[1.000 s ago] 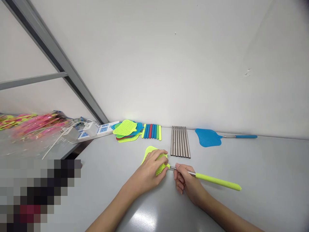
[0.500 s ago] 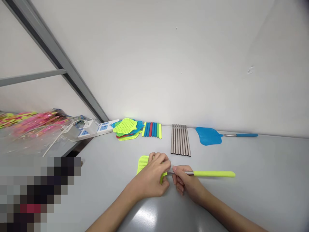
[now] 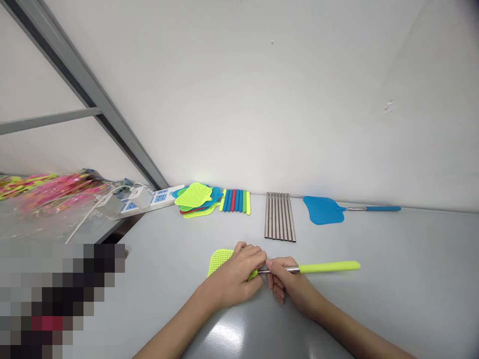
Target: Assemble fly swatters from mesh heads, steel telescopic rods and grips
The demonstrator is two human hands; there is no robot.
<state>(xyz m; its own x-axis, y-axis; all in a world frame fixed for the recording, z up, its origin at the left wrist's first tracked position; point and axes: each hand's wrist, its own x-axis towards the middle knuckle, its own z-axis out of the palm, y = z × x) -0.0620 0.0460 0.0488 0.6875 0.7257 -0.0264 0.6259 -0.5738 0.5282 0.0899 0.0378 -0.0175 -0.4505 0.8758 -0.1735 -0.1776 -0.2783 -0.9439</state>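
My left hand (image 3: 241,276) is closed over the neck of a yellow-green fly swatter head (image 3: 220,260), hiding much of its perforated paddle. My right hand (image 3: 290,279) pinches the metal rod (image 3: 294,269) that runs out of that head. A yellow-green handle sleeve (image 3: 329,267) covers the rod's right end and points to the right. Both hands are close together above the front middle of the table, fingertips nearly meeting. How far the rod sits inside the head is hidden by my left fingers.
Along the wall lie a pile of swatter heads (image 3: 194,195), a row of coloured handle sleeves (image 3: 234,201), several metal rods (image 3: 280,217) and a blue fly swatter (image 3: 325,210). A power strip (image 3: 160,197) and plastic bags (image 3: 67,192) are at the left. The lower left corner is pixelated.
The yellow-green swatter head has shifted slightly left and toward me. The handle end has moved a little left and up, tilting the rod. Both hands keep their hold.
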